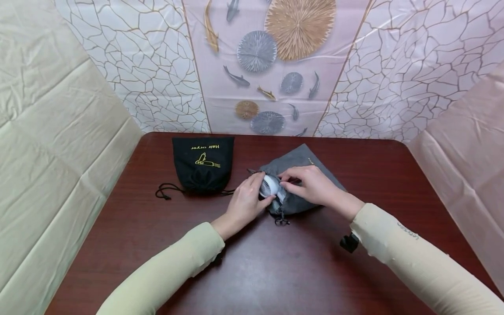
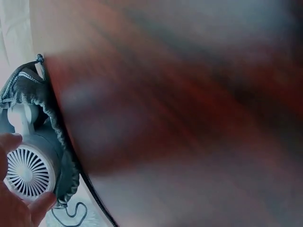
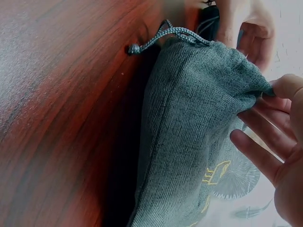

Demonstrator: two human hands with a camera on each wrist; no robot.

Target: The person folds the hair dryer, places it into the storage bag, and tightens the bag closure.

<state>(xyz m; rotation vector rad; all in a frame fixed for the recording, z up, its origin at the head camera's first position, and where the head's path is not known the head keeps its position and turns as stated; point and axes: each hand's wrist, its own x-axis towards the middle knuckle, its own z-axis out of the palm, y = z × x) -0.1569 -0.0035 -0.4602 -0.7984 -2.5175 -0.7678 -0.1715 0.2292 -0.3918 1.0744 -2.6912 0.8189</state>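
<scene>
A grey drawstring bag (image 1: 291,203) lies at the middle of the table with its mouth open toward the left. From that mouth shows a white hair dryer (image 2: 29,172), its round slotted grille outward and the rest hidden in the bag. My left hand (image 1: 246,197) grips the grille end, thumb and fingers on opposite sides of the rim. My right hand (image 1: 309,183) pinches the edge of the bag's mouth between thumb and forefinger, as the right wrist view shows; its other fingers are spread. A knotted cord (image 3: 173,33) hangs from the bag's mouth.
Left of the grey bag lies a black drawstring bag (image 1: 204,168) with yellow "Hair Dryer" lettering and a dryer drawing; its black cord (image 1: 167,189) trails over the table. The dark red wooden table (image 1: 252,271) is bordered by patterned cloth (image 1: 260,87) behind and pale cloth at both sides.
</scene>
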